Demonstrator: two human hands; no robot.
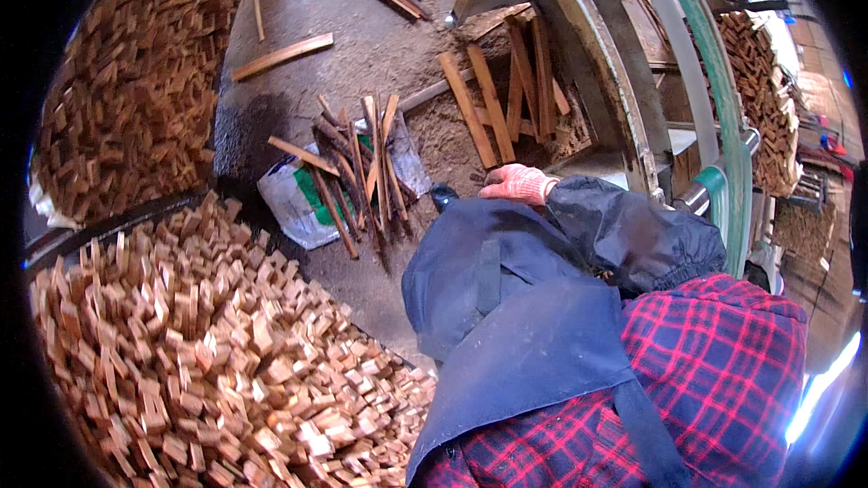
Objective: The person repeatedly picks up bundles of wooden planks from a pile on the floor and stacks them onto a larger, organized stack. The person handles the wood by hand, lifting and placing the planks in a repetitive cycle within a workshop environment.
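Down by the slats point(488, 108) lying on the ground, your gloved hand point(517, 183) is reaching low; I cannot tell which hand it is, or if it is gripping. Sticks point(357, 172) are lying on a bag point(294, 203), blocks point(208, 352) are piling nearby.

Bright daylight, soft shadows, strong fisheye bending, black corners.

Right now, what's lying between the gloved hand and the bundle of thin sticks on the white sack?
In the head view, only bare dusty floor separates the gloved hand from the bundle of thin sticks on the white sack.
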